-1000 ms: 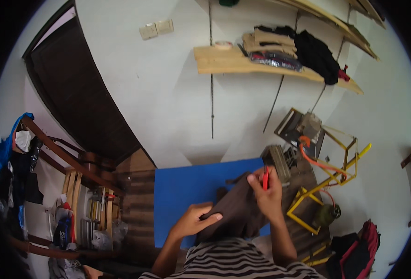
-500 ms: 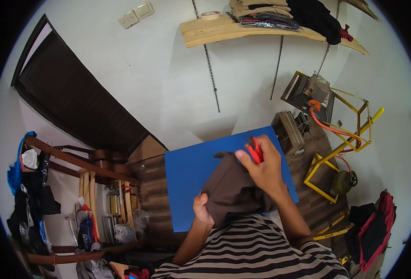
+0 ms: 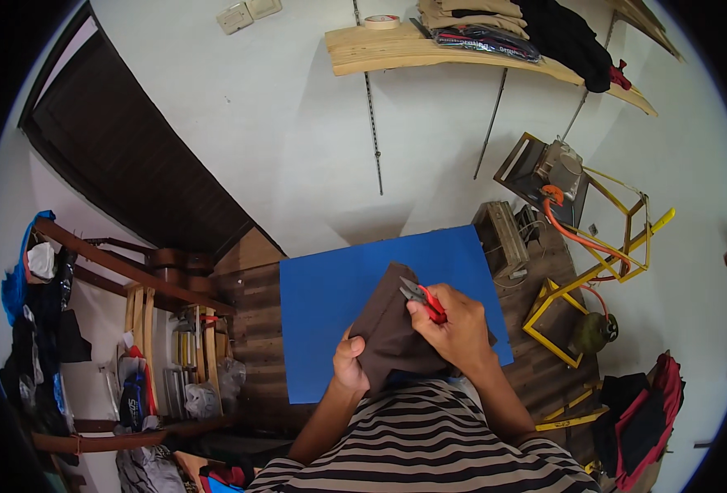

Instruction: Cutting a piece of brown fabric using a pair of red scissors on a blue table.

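Observation:
A dark brown cloth garment is held up in front of my striped shirt, above the blue tabletop. My left hand grips its left edge, thumb on top and fingers behind. My right hand is closed around small red-handled thread snips. Their grey blades point up and left, close over the upper part of the cloth; whether they touch it I cannot tell. The lower end of the cloth is hidden by my right hand and folds against my body.
Beyond the table, a wooden wall shelf carries folded clothes and a tape roll. To the right stand a wooden box, a yellow metal frame and a green gas cylinder. A cluttered rack is at left.
My right hand has come down and left, bringing the snips over the cloth. The cloth's top end, bent over before, now stands straighter. The view has shifted slightly.

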A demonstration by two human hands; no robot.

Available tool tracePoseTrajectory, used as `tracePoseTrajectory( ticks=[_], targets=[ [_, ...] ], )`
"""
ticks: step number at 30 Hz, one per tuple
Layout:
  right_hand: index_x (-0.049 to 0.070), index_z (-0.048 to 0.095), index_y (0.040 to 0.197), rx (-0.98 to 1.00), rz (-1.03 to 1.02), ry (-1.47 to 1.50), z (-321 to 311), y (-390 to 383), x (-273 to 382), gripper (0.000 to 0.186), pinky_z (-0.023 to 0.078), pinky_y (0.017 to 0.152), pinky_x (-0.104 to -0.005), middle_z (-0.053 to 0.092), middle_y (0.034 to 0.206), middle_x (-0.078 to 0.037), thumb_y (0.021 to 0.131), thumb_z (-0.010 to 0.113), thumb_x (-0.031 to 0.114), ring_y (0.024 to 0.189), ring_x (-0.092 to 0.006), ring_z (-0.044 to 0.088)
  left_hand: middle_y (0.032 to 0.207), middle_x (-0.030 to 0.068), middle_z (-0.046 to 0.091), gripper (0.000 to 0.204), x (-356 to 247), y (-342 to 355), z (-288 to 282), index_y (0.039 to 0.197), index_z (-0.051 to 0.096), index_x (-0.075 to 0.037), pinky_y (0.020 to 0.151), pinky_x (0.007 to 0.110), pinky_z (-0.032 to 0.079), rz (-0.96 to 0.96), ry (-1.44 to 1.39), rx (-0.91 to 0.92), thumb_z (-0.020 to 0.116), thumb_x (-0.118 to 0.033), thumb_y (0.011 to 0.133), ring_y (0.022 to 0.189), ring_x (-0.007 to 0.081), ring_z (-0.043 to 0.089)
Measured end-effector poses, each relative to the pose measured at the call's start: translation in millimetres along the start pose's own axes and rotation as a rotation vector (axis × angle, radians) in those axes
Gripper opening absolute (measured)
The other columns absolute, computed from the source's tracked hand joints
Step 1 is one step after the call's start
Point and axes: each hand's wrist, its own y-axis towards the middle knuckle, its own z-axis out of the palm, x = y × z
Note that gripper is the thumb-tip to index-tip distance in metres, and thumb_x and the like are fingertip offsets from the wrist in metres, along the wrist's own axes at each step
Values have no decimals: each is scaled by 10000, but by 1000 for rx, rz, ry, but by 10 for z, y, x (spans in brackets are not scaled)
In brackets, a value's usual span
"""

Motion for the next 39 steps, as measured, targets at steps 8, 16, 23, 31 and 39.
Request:
tracePoseTrajectory(
  ticks=[8, 16, 23, 31, 39],
  targets=[
    [14, 588, 814, 42, 10, 46, 7, -16, 90, 180, 433, 504, -312, 557, 659, -115, 787, 711, 142, 540, -251, 545, 1250, 193, 549, 644, -15, 17, 24, 1300, 422, 99, 956, 355, 453, 24, 12, 55, 632, -256, 805, 1106, 264, 573],
    [30, 510, 711, 23, -24, 37, 41, -74, 141, 258, 433, 442, -339, 538, 603, -103, 777, 716, 170, 493, -258, 555, 1182, 174, 591, 588, 4, 48, 55, 1257, 470, 94, 918, 334, 472, 23, 49, 39, 624, -250, 805, 1041, 237, 604],
    [33, 531, 729, 85, -57, 9, 43, -109, 177, 244, 442, 445, -315, 560, 616, -94, 761, 727, 175, 496, -230, 572, 1130, 154, 607, 567, 1, 54, 55, 1233, 485, 85, 889, 316, 480, 43, 124, 25, 618, -262, 804, 998, 211, 609],
    [28, 571, 788, 143, -39, 126, 29, -131, 166, 244, 430, 443, -298, 568, 610, -87, 750, 743, 197, 469, -213, 547, 1129, 149, 600, 567, 24, 112, 61, 1239, 476, 76, 888, 318, 479, 63, 108, 28, 609, -267, 808, 993, 211, 603],
    [12, 569, 918, -34, 99, 363, 5, 2, -30, 237, 409, 520, -256, 557, 690, -50, 833, 677, 207, 562, -114, 499, 1229, 180, 556, 633, 28, 88, 93, 1293, 421, 96, 928, 353, 463, 43, 80, 10, 600, -257, 800, 1072, 248, 583]
  ],
)
